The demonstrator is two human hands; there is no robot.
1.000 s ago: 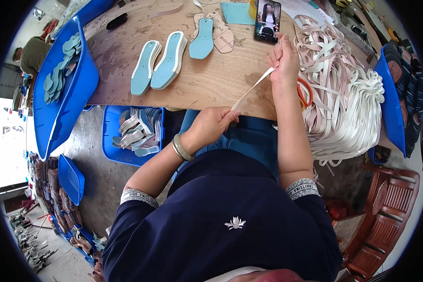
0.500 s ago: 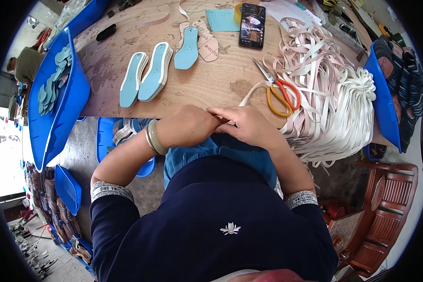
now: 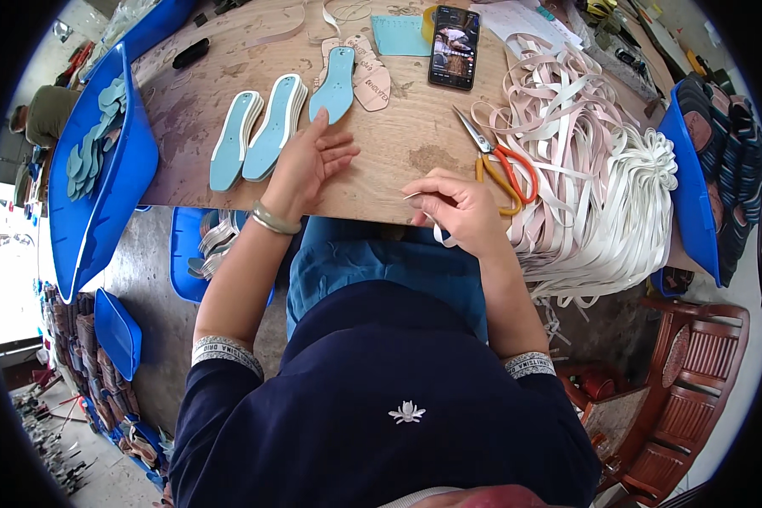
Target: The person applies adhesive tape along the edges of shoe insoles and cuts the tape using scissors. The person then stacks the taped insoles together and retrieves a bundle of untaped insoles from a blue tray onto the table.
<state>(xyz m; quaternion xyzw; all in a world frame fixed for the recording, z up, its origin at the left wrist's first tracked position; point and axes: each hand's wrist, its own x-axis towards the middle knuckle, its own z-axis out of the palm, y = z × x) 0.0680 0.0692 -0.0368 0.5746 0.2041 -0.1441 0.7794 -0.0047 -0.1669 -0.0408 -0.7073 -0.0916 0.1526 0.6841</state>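
Note:
My left hand reaches over the table with its fingers apart and palm partly turned up. One fingertip is at the heel-side edge of a single light-blue insole; whether it touches cannot be made out. Just left of that hand lie two stacks of blue insoles with white edges, the nearer stack and the outer stack. Above the table's front edge, my right hand is closed in a pinch on a narrow white strap, whose end pokes out past the fingertips while the rest hangs below.
Scissors with orange and yellow handles lie right of centre, beside a big heap of white and pinkish straps. Tan sole-shaped pieces and a phone are farther back. Blue bins stand at the left and right.
My hands were together at the table edge and have parted. The left moved forward and left to the single insole, opening; the right moved slightly right, holding the strap.

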